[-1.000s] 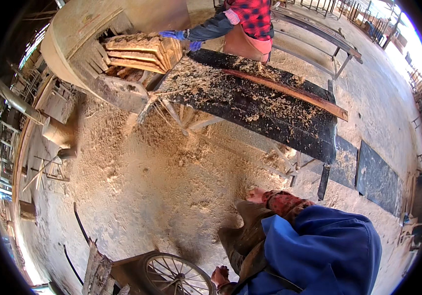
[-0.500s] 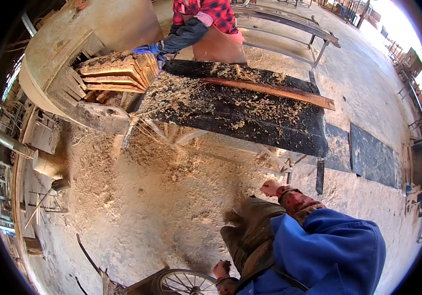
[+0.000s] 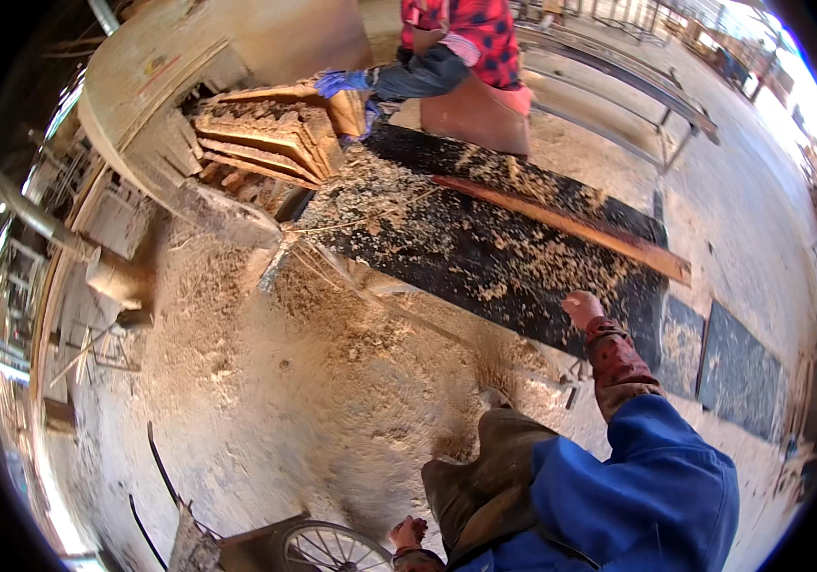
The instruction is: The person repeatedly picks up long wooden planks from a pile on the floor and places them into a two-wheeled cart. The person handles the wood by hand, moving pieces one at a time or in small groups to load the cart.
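Observation:
My right hand (image 3: 582, 310) is over the near edge of a black, shavings-strewn table (image 3: 427, 257), its fingers loosely curled with nothing seen in them. I cannot tell whether it touches the table. My left hand (image 3: 408, 532) hangs low beside a spoked wheel (image 3: 337, 551), also curled, with nothing seen in it. A long reddish-brown wooden strip (image 3: 561, 224) lies lengthwise on the table. At its far left end, a bundle of rough boards (image 3: 275, 138) leans in the opening of a large pale machine housing (image 3: 156, 86). A co-worker's blue-gloved hand (image 3: 342, 83) rests on the boards.
The co-worker in a red checked shirt (image 3: 484, 48) stands behind the table. Metal rails on legs (image 3: 618, 76) stand farther back. Dark flat panels (image 3: 737, 367) lie beyond the table's right end. Wood shavings and dust cover the floor (image 3: 284, 381).
My right hand has moved up and right, from the floor side to over the table edge. My left hand has shifted slightly left and down. The scene has tilted and moved right with my head.

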Motion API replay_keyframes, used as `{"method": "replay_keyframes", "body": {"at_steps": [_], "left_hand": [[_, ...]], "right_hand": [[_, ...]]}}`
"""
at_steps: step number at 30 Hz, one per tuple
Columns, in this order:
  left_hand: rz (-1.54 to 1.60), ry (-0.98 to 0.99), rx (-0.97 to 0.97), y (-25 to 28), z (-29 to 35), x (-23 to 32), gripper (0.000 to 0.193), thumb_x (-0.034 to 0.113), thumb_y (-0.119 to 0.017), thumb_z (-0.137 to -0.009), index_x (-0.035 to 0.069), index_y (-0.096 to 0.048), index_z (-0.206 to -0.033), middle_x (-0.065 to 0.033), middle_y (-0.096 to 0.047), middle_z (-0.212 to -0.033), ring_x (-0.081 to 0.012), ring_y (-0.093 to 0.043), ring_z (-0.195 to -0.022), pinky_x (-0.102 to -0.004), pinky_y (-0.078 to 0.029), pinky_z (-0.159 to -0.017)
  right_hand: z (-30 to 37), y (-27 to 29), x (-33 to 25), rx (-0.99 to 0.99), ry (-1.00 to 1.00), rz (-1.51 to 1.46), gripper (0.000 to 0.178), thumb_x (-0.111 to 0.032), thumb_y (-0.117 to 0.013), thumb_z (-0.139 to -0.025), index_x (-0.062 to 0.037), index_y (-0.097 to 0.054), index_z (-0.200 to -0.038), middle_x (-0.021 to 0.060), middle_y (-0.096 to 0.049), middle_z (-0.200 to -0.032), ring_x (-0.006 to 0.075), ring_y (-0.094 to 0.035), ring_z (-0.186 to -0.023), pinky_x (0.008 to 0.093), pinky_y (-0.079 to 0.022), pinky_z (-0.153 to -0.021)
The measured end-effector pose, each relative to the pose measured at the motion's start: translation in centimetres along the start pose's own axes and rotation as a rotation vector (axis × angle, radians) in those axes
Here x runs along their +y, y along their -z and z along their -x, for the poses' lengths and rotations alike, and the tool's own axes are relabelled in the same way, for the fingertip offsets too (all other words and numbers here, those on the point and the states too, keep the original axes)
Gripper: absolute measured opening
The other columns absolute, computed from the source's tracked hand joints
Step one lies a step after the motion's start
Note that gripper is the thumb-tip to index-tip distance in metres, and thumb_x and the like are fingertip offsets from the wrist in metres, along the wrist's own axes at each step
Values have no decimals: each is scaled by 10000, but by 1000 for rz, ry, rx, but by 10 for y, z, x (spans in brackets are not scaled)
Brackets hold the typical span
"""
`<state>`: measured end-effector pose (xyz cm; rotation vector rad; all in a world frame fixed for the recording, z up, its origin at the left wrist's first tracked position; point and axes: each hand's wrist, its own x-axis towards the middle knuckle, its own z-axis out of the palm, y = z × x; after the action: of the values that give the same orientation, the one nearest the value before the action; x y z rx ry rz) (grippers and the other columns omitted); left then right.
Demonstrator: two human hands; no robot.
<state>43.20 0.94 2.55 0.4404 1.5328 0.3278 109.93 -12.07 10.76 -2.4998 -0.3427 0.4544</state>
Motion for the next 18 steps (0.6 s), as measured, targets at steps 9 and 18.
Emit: {"method": "replay_keyframes", "body": {"at_steps": [9, 18], "left_hand": [[-122, 21, 69, -110, 37, -16, 237, 150, -592, -761, -65, -572, -861, -142, -633, -723, -202, -621, -588, -278, -492, -492], [-57, -37, 235, -142, 79, -42, 235, 182, -610, -758, -49, -621, -797, -107, -627, -662, -165, -616, -577, -271, -505, -517]], "right_hand": [[-166, 44, 6, 133, 146, 407, 435, -259, -648, -678, -29, -571, -1040, 234, -496, -1088, 367, -473, -1031, 403, -397, -871], [-238, 34, 45, 17, -133, 659, 908, -397, -722, -586, -121, -288, -1334, 161, -277, -1367, 329, -299, -1238, 425, -300, -1006]]}}
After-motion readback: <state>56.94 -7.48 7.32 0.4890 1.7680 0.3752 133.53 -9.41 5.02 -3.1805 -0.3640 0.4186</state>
